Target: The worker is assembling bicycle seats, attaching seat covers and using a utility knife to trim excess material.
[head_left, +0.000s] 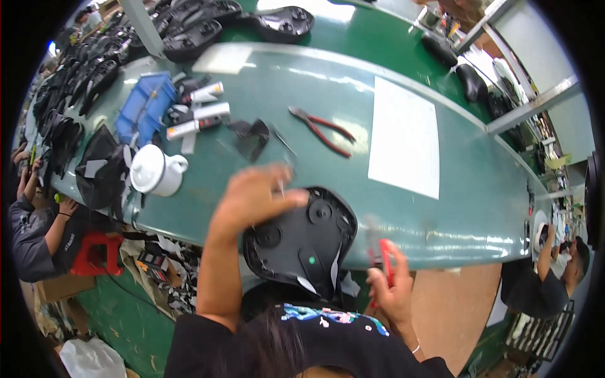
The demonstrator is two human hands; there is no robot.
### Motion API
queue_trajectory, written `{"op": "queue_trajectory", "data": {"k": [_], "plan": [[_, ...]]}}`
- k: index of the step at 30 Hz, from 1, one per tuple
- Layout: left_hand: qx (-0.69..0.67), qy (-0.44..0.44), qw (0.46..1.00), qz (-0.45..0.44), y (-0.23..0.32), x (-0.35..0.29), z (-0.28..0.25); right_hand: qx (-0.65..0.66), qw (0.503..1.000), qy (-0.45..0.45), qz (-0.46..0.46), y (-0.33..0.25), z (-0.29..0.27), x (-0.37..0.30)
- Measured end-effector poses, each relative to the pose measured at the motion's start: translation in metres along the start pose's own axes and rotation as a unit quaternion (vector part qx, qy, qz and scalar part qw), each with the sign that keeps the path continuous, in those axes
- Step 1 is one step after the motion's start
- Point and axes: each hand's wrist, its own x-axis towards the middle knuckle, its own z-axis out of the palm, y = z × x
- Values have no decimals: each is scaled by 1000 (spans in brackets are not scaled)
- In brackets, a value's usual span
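A black bicycle saddle, underside up, sits at the table's near edge, its narrow end toward me. My left hand, somewhat blurred, reaches over its far left part, thumb and fingers apart; whether anything small lies between them cannot be made out. To the right of the saddle, my right hand is closed around a red-handled tool. Motion smears the tool's metal end, so its exact kind does not show. Red-handled pliers lie on the table beyond the saddle.
On the green table are a white paper sheet, a white enamel mug, a blue bin, box-cutter-like white tools and a black scrap. Several black saddles crowd the far left. Other people work at both sides.
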Motion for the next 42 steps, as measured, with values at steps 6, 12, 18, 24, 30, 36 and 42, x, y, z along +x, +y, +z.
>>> {"op": "queue_trajectory", "data": {"k": [6, 12, 18, 24, 30, 36, 42], "plan": [[-400, 115, 905, -84, -39, 34, -1, 171, 975, 138, -20, -3, -7, 55], [-102, -173, 953, 227, 18, 71, 29, 168, 965, 197, -32, 26, -17, 88], [-268, -240, 910, 208, 37, 98, 40, 200, 960, 193, -35, 26, -50, 237], [-284, 3, 947, 151, 21, 126, 87, 380, 901, 203, -55, 68, -129, 465], [-295, -2, 953, 76, 17, 122, 71, 519, 839, 144, -77, 46, -110, 628], [-337, 2, 931, 143, 26, 135, 72, 471, 872, 135, 13, 48, -177, 720], [-300, 21, 943, 144, 25, 130, 63, 508, 845, 167, -8, 65, -165, 759]]}}
